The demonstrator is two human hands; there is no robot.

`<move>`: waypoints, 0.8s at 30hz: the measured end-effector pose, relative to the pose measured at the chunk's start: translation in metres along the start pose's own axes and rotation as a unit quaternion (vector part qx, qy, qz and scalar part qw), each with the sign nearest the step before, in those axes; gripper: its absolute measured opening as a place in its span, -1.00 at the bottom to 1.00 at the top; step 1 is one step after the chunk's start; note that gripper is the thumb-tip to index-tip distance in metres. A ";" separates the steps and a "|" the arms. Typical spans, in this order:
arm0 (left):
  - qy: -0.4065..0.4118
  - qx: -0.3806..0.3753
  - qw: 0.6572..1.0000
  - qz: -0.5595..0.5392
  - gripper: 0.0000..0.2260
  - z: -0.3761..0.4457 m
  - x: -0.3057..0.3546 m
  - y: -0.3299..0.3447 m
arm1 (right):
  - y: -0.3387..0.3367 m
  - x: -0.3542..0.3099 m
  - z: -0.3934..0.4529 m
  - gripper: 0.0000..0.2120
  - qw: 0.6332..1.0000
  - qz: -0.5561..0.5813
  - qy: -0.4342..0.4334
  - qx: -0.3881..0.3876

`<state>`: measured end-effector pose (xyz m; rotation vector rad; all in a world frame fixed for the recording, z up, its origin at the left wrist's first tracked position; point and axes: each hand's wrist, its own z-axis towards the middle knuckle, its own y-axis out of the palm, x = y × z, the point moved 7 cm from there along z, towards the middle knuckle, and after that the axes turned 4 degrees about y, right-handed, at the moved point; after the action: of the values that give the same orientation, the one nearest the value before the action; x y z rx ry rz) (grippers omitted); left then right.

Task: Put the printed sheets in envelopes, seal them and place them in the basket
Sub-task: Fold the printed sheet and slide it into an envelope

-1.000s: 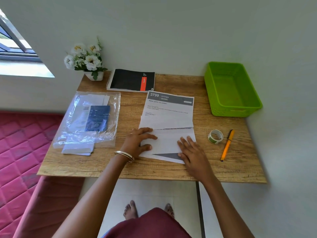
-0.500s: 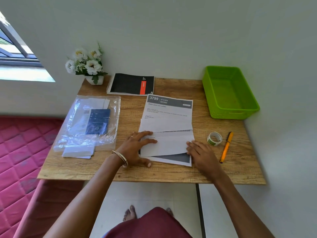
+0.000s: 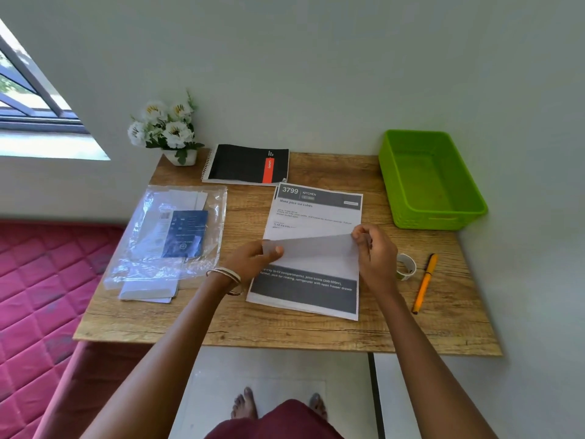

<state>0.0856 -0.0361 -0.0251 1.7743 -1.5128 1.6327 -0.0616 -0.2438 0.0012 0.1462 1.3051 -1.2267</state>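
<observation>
A folded printed sheet is lifted a little above the wooden table. My left hand pinches its left end and my right hand pinches its right end. Under it lies a stack of flat printed sheets headed "3799 KITCHEN". White envelopes lie at the left, partly under a clear plastic packet that holds more envelopes and a blue card. The green basket stands at the back right with nothing in it.
A tape roll and an orange pen lie right of my right hand. A black spiral notebook and a pot of white flowers stand at the back by the wall. A pink mattress lies left of the table.
My hands pressed the folded sheet flat on the stack before. Now both hands have picked it up by its ends and raised it off the stack.
</observation>
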 end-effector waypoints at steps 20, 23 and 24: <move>0.023 0.180 0.933 0.311 -0.64 0.045 -0.001 0.001 | 0.096 0.001 -0.023 -0.53 0.919 -0.278 -0.068 -0.272; 0.067 0.144 0.906 0.391 -0.64 0.045 0.000 0.012 | 0.114 -0.011 -0.029 -0.35 0.890 -0.295 -0.107 -0.330; 0.077 0.148 0.902 0.398 -0.64 0.044 0.000 0.013 | 0.116 -0.011 -0.029 -0.31 0.885 -0.295 -0.115 -0.342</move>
<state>0.0988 -0.0758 -0.0445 1.1261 -2.1630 2.4119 0.0081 -0.1682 -0.0617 -0.9410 1.5426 -1.1452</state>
